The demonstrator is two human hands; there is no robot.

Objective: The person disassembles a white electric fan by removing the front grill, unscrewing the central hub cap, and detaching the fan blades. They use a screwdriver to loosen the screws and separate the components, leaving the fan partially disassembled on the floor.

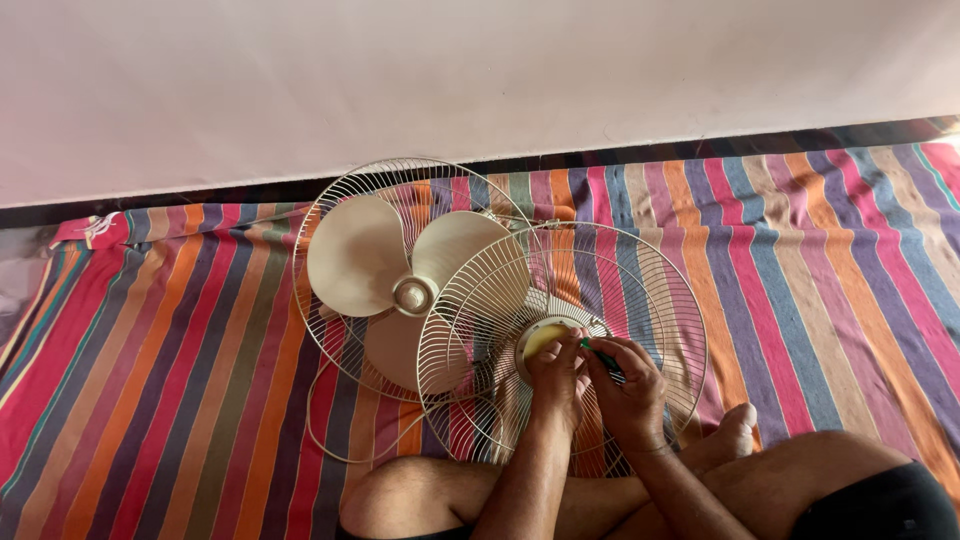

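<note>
A cream wire fan guard [640, 290] lies in front of me on the striped cloth, its round yellowish centre cap [540, 338] under my fingers. My left hand [556, 385] presses on the cap's lower edge. My right hand [628, 385] grips a green-handled screwdriver [598, 354], its tip pointing at the cap. Behind and to the left lies the second wire guard [345, 200] with the cream three-blade fan propeller [405, 285] resting in it, partly overlapped by the near guard.
A multicoloured striped cloth [800, 270] covers the floor. A pale wall [480, 70] rises behind it. My crossed bare legs [420, 495] and a foot [735, 435] sit at the bottom. A thin wire ring [320, 430] lies by the left knee.
</note>
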